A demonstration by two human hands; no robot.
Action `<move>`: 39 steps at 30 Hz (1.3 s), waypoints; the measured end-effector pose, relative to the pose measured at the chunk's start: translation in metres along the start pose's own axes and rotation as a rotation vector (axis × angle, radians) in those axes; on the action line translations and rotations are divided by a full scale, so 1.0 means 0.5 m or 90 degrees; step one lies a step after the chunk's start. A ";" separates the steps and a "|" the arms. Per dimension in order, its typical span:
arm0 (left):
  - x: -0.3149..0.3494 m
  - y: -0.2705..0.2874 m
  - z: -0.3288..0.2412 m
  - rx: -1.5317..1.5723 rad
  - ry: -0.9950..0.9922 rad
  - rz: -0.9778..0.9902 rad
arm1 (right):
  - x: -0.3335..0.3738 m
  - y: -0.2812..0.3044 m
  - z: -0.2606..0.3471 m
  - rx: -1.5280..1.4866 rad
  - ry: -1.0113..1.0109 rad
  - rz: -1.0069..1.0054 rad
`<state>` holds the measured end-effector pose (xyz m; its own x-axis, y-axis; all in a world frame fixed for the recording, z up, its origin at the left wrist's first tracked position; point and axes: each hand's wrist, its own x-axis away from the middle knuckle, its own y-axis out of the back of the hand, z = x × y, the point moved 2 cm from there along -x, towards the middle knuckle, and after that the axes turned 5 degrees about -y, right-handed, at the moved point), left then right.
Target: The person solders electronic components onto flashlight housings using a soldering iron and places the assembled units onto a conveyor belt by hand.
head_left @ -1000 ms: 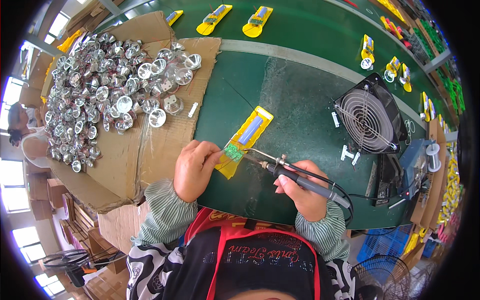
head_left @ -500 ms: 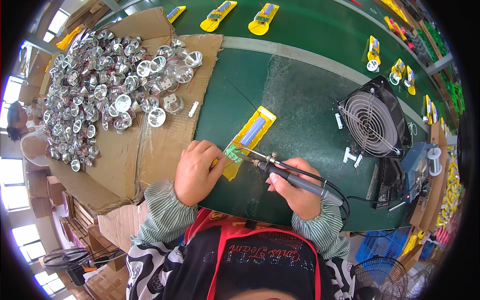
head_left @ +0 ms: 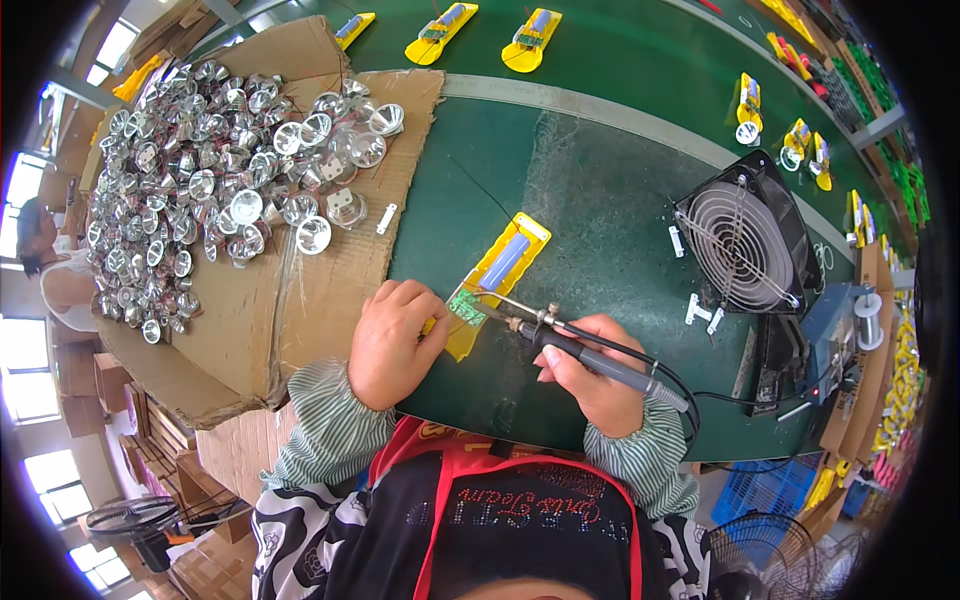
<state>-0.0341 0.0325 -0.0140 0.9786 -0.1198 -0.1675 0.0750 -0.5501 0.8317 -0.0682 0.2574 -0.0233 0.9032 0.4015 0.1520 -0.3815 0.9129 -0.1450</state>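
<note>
In my right hand is a soldering iron, grey-handled, with a thin metal feed tube clamped along it. Its tip points at a small green circuit board at the lower part of a yellow plastic housing. The housing lies slanted on the green table, and a blue cylindrical battery sits inside it. My left hand is closed at the housing's left edge beside the board, thumb and fingers pinching it. Exactly where those fingertips press is partly hidden.
Many silver reflector cups cover a cardboard sheet on the left. A black fan with a wire guard stands on the right, near a blue box and solder spool. More yellow housings lie along the green far strip.
The iron's tip has shifted very slightly over the board. Housings on the far strip have moved slightly to the right. A person in the left background has moved a little.
</note>
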 end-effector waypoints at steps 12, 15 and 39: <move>0.013 0.004 -0.025 -0.074 -0.021 0.055 | 0.028 0.064 0.022 0.010 0.012 -0.075; 0.015 -0.005 -0.032 -0.136 -0.033 0.107 | 0.029 0.082 0.024 0.000 0.017 -0.092; -0.816 -0.268 -0.051 -0.142 -0.265 0.017 | 0.018 0.192 -0.005 -0.037 -0.055 -0.271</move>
<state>-0.4386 0.1762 -0.0437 0.8244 -0.4775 -0.3039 0.1339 -0.3571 0.9244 -0.0961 0.3487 -0.0383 0.9567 -0.0033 0.2910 0.0358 0.9937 -0.1065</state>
